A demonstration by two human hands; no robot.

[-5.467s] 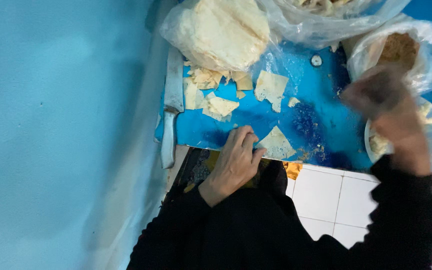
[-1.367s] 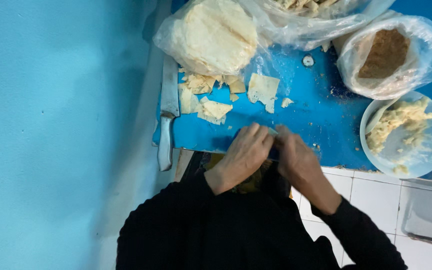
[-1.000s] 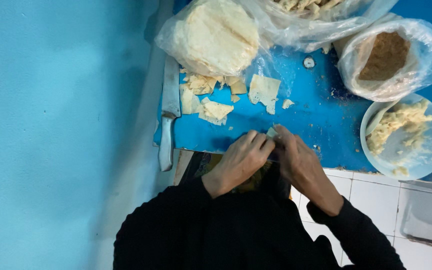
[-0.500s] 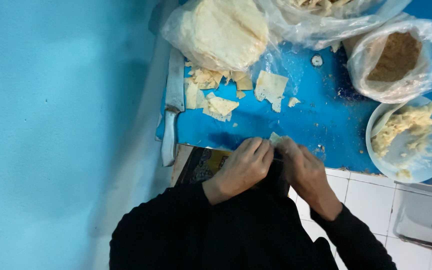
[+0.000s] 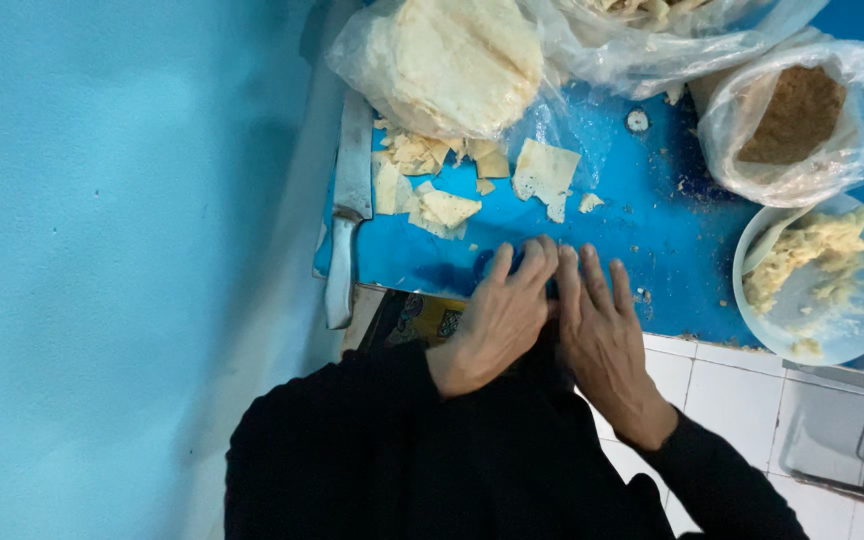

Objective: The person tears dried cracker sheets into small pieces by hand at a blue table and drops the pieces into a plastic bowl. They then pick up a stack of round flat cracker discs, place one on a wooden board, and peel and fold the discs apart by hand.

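Hands meet at the blue tabletop [image 5: 652, 240] edge: left hand [image 5: 500, 318] and right hand [image 5: 600, 330], fingers together, press flat over something hidden. At 11 o'clock lie thin dough scraps [image 5: 432, 195], seemingly soft and tearable, best lifted by edges.

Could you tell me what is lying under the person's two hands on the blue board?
The left hand and right hand lie flat, side by side, on the blue board. Only bare board shows around the fingers; whatever they press is covered and cannot be seen.
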